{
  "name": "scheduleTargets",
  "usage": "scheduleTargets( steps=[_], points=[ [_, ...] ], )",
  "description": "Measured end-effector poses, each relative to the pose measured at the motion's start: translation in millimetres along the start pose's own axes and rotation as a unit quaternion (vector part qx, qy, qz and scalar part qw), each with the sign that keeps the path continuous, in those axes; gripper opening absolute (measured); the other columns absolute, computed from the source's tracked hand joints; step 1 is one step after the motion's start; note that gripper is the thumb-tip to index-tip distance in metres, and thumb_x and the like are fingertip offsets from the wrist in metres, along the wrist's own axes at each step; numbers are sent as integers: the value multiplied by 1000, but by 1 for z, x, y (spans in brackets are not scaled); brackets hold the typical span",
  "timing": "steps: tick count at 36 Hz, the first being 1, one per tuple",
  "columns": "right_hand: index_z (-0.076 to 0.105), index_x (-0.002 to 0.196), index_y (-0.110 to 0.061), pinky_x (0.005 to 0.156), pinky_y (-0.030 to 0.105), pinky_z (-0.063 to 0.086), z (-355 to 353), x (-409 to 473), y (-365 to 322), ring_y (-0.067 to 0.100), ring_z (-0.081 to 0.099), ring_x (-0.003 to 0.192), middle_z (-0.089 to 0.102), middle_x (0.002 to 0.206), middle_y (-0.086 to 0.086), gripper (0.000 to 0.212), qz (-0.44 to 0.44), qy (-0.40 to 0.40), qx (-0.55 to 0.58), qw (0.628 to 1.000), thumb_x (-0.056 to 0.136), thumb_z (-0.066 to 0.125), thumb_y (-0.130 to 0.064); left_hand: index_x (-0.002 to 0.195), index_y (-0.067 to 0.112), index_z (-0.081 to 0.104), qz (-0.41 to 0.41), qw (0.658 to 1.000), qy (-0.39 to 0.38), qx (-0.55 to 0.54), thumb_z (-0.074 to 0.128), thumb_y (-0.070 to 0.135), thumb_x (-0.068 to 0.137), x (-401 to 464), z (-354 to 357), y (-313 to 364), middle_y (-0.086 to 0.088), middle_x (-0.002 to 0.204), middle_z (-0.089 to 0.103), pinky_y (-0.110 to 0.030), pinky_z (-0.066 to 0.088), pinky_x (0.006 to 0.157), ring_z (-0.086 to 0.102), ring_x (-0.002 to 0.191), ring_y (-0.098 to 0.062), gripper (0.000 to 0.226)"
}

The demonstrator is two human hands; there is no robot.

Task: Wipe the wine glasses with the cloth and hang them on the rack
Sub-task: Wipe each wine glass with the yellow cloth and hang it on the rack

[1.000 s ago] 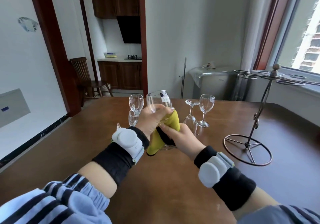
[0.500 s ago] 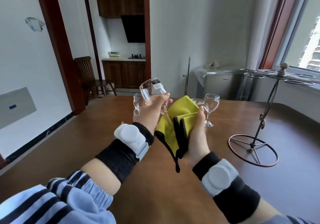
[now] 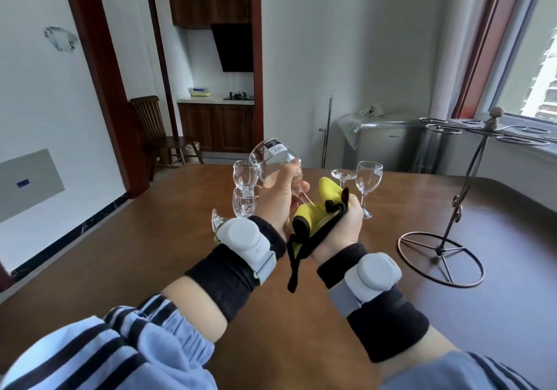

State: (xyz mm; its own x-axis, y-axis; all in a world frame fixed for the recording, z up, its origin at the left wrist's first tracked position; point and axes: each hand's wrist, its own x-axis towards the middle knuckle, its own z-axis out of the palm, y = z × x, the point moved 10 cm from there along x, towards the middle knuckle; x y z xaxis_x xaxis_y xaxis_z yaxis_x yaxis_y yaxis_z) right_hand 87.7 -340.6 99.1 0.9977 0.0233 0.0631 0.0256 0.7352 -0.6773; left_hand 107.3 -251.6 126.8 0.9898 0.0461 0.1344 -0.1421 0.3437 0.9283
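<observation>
Yellow cloth (image 3: pixel 327 206) now bunched in right hand (image 3: pixel 340 227) — left hand (image 3: pixel 278 200) still gripping glass (image 3: pixel 271 160).

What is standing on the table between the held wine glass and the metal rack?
In the head view, an upright wine glass stands between the held wine glass and the rack; beyond it, bare table.

Beyond both hands a cluster of wine glasses (image 3: pixel 368 178) crowds the table (image 3: pixel 150 239). To the right of the right hand (image 3: pixel 343 227) bare tabletop runs open to the rack (image 3: pixel 452 209); its rings hang unobstructed.
</observation>
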Motion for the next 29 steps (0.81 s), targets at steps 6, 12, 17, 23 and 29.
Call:
scheduleTargets(
  steps=[6, 12, 17, 23, 29],
  points=[
    [29, 66, -23, 47, 19, 24, -4, 7, 17, 19, 34, 27, 41, 37, 13, 26, 46, -23, 65, 997, 90, 30, -34, 75, 20, 58, 73, 996, -29, -32, 67, 25, 84, -1, 12, 17, 5, 58, 53, -26, 44, 60, 53, 55, -11, 14],
    [62, 95, -9, 90, 41, 46, -4, 6, 37, 30, 61, 78, 63, 85, 14, 43, 106, -7, 138, 985, 93, 37, -45, 97, -10, 52, 203, 973, -44, 97, 73, 9, 71, 1, 10, 46, 3, 64, 59, -27, 45, 59, 53, 55, -14, 38],
    [67, 93, -5, 82, 38, 58, 3, 1, 39, 27, 71, 75, 71, 85, 14, 36, 135, -12, 37, 990, 101, 42, -29, 98, 27, 52, 289, 926, -55, 237, 81, 27, 60, -17, 27, 64, 2, 81, 65, -33, 54, 66, 65, 66, -20, 48],
    [61, 91, -4, 53, 31, 57, -20, 4, 56, 26, 64, 59, 61, 78, 16, 31, 138, 59, -65, 986, 105, 39, -20, 97, 35, 48, 241, 896, -87, 362, 73, 50, 52, -15, 34, 46, 17, 61, 62, -30, 54, 67, 64, 62, -7, 53],
    [50, 68, -8, 36, 21, 34, -37, 3, 53, 19, 41, 35, 40, 49, 7, 39, 123, 87, -170, 974, 101, 31, 0, 97, 34, 48, 226, 883, -118, 395, 73, 55, 53, -18, 35, 37, 7, 72, 66, -39, 56, 73, 66, 67, -12, 55]
  ],
)
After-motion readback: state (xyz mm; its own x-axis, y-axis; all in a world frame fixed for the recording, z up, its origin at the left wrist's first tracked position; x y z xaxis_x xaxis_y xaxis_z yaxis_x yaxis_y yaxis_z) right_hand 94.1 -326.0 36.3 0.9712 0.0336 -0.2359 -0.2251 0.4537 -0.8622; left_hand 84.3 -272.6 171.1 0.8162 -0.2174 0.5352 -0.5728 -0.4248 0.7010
